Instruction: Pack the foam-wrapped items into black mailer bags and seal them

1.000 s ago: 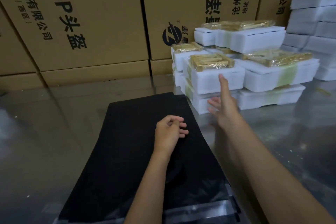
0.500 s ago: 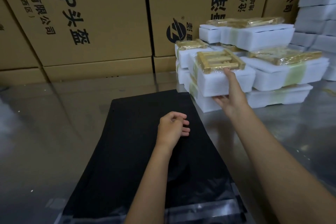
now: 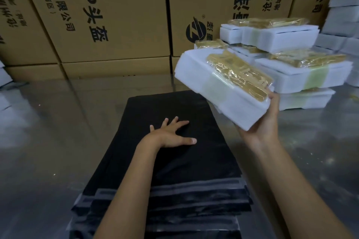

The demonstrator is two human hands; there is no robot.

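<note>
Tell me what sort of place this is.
Probably a warehouse packing station. Big printed cartons are stacked along the back, foam-wrapped items are piled on a steel table, and a stack of black mailer bags lies under the left hand.

Beside the matt black plastic mailer bags (image 3: 174, 161), the table (image 3: 48, 132) shows glossy metal; white foam block (image 3: 213, 91) looks soft (gold piece under crinkled clear film).

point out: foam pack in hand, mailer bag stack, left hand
foam pack (image 3: 204, 77), head view, white foam top face
mailer bag stack (image 3: 204, 161), head view, bare top bag
left hand (image 3: 169, 134), head view, back of hand
</note>
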